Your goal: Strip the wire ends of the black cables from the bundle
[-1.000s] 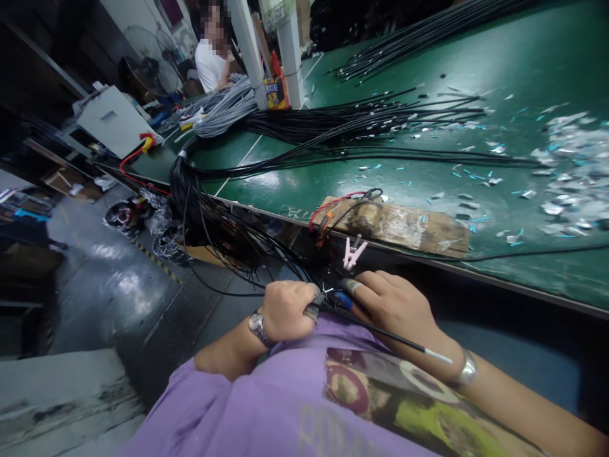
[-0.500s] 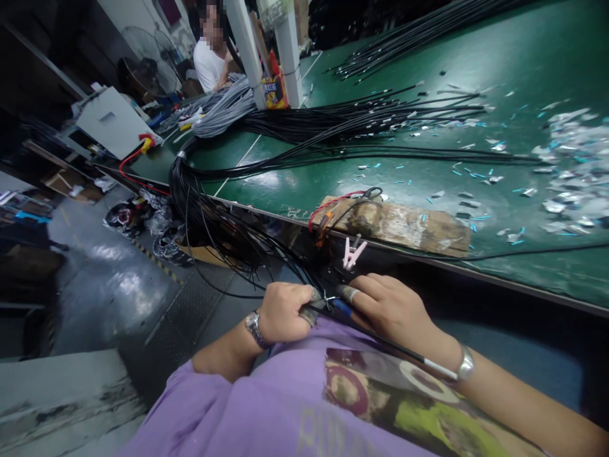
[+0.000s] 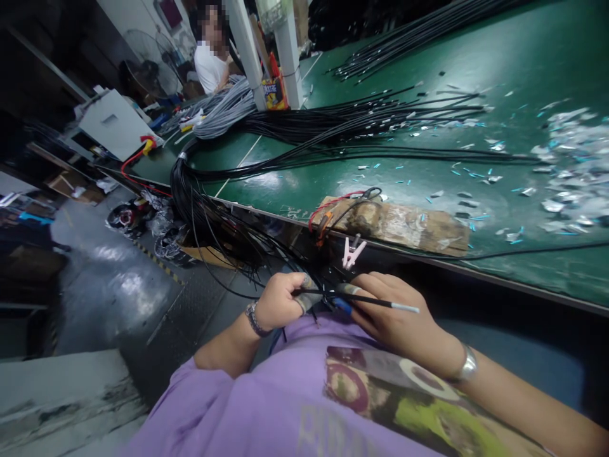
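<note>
My left hand (image 3: 280,301), with tape on its fingers, is closed on a black cable (image 3: 361,298). The cable runs rightward across my right hand and ends in a pale, whitish tip. Opposite, my right hand (image 3: 394,311) is closed round a small blue-handled tool (image 3: 342,305), whose kind I cannot make out. Something shiny shows between the two hands, by the cable. Other black cables hang down from a tied bundle (image 3: 183,181) toward my left hand. Both hands are at my waist, below the table edge.
The green table (image 3: 285,184) carries black cables (image 3: 304,127), grey cables (image 3: 223,111) and scattered foil and blue scraps (image 3: 566,171). On its near edge lie a wooden block (image 3: 423,228), a pink clip (image 3: 353,252) and an orange-handled tool (image 3: 324,223). A person (image 3: 209,66) sits beyond.
The cable's pale end has swung up from beside my right wrist to lie across the right hand. My left hand has turned slightly; the right hand stays nearly in place.
</note>
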